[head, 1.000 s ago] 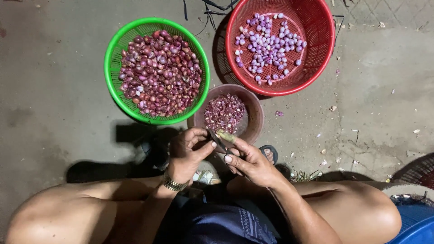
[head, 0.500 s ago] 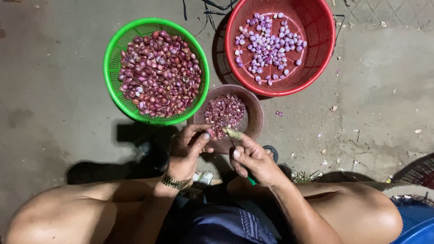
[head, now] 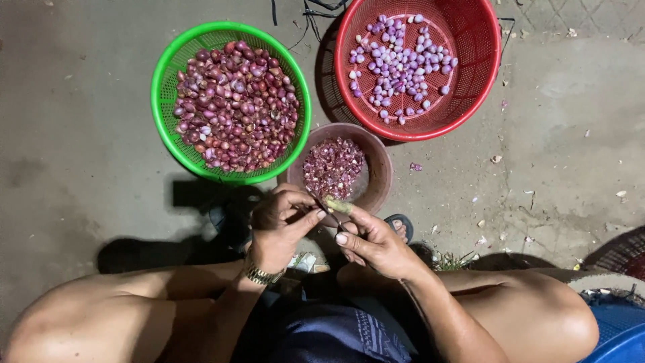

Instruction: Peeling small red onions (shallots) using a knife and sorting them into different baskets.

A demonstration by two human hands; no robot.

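Observation:
My left hand (head: 281, 227) and my right hand (head: 373, 243) meet just below the near rim of a brown bowl (head: 384, 169) that holds purple shallot skins (head: 332, 165). The left fingers pinch a small shallot that is mostly hidden. The right hand grips a thin dark knife blade (head: 326, 212), and a pale green bit (head: 340, 205) sticks up between the thumbs. A green basket (head: 161, 81) at the left holds many unpeeled red shallots (head: 235, 107). A red basket (head: 494, 60) at the back right holds peeled pale purple shallots (head: 400, 67).
I sit low with bare knees spread over a concrete floor (head: 551, 154) strewn with skin scraps. A metal watch (head: 261, 274) is on my left wrist. A sandal (head: 402, 225) shows under my right hand, dark cables (head: 302, 13) lie at the top, and a blue tub (head: 625, 336) fills the bottom right corner.
Both hands stay in place by the bowl. Only the fingers shift: the blade and the pale green bit have turned slightly between the thumbs.

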